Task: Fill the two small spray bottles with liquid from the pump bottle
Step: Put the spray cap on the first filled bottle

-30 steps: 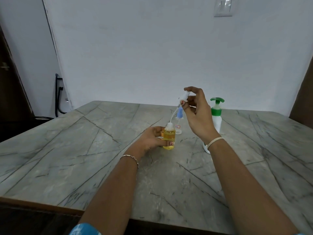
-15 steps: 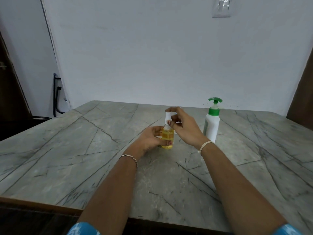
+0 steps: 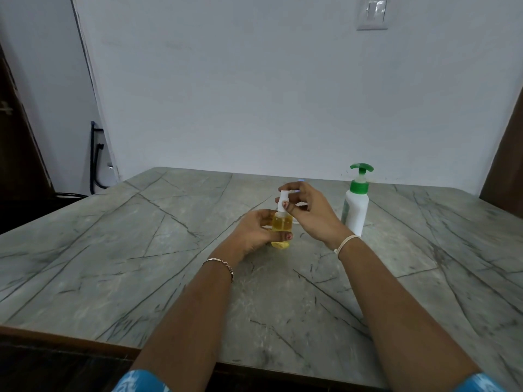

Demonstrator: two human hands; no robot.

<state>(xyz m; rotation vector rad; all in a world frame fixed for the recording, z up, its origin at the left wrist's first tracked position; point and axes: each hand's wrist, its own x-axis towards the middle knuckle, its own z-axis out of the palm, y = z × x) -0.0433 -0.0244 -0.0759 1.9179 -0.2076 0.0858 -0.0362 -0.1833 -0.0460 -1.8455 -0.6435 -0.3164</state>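
The left hand (image 3: 252, 232) is curled round a small spray bottle (image 3: 282, 224), fingers behind it and the thumb across its lower front. The bottle stands upright on the table (image 3: 141, 250), near the middle and toward the far side, and holds yellow liquid up to its shoulder. The right hand (image 3: 314, 212) reaches in from the right and pinches the white spray head (image 3: 283, 199) that sits on the bottle's neck, thumb in front and fingers over the top and behind. A thin chain bracelet (image 3: 223, 263) lies on the left wrist and a pale band (image 3: 345, 242) on the right.

Just right of the right hand, and a little farther back, stands the white pump bottle (image 3: 356, 213) with a green collar and green pump head, upright and apart from both hands. A greenish print runs down its left side, too blurred to read. Any label on the small bottle is covered by the left hand's fingers.

A blue speck (image 3: 301, 180) shows above the right hand's knuckles; what it belongs to is hidden behind the hand.

The table has a grey marbled top with dark veins. On the far wall, high up to the right, is a white switch plate (image 3: 372, 14) with no legible marking. A black cable (image 3: 95, 162) hangs in the far left corner. Blue patterned sleeves (image 3: 138, 381) are cut off by the near edge.
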